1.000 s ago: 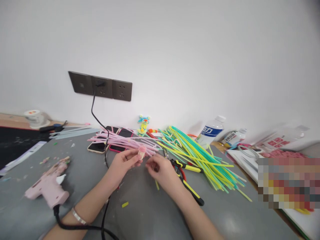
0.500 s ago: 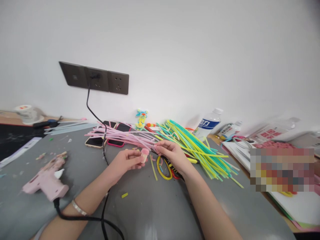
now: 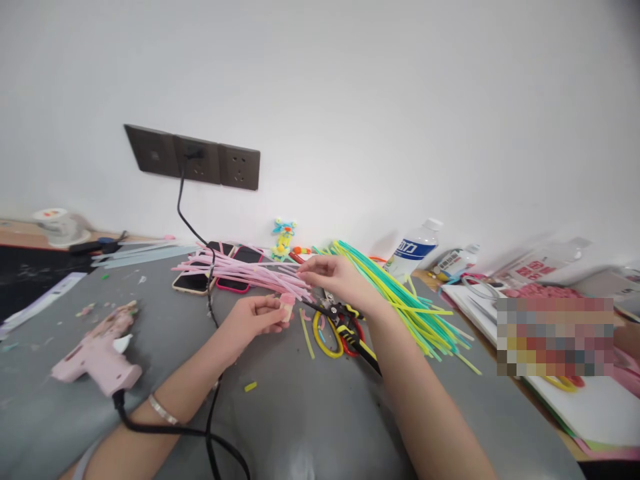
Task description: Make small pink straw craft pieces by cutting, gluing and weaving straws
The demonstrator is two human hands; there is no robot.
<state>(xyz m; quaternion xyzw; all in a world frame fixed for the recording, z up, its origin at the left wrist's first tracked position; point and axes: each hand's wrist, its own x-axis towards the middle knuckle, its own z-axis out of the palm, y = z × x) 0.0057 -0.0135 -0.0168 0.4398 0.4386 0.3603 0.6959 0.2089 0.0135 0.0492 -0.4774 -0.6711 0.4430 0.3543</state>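
My left hand (image 3: 255,317) pinches a small block (image 3: 287,305), pink on top and cream below, above the grey table. My right hand (image 3: 335,277) reaches over the right end of a bundle of thin pink sticks (image 3: 245,272). Its fingertips are drawn together beside a pale stick; whatever is between them, if anything, I cannot make out. Below that hand lie pliers (image 3: 357,340) with black and yellow handles, partly covered by the wrist. Next to them are a yellow loop (image 3: 327,335) and a short yellow-green stick (image 3: 307,333).
A pink glue gun (image 3: 97,363) lies at left, its black cord (image 3: 213,373) crossing the table. Phones (image 3: 193,283) lie under the pink sticks. Green and yellow sticks (image 3: 415,300) spread at right, before a bottle (image 3: 415,248). A small colourful figure (image 3: 284,239) stands by the wall.
My right hand has moved up and slightly left, away from the block, to the pink sticks, uncovering the pliers. My left hand keeps the block, slightly lower and turned.
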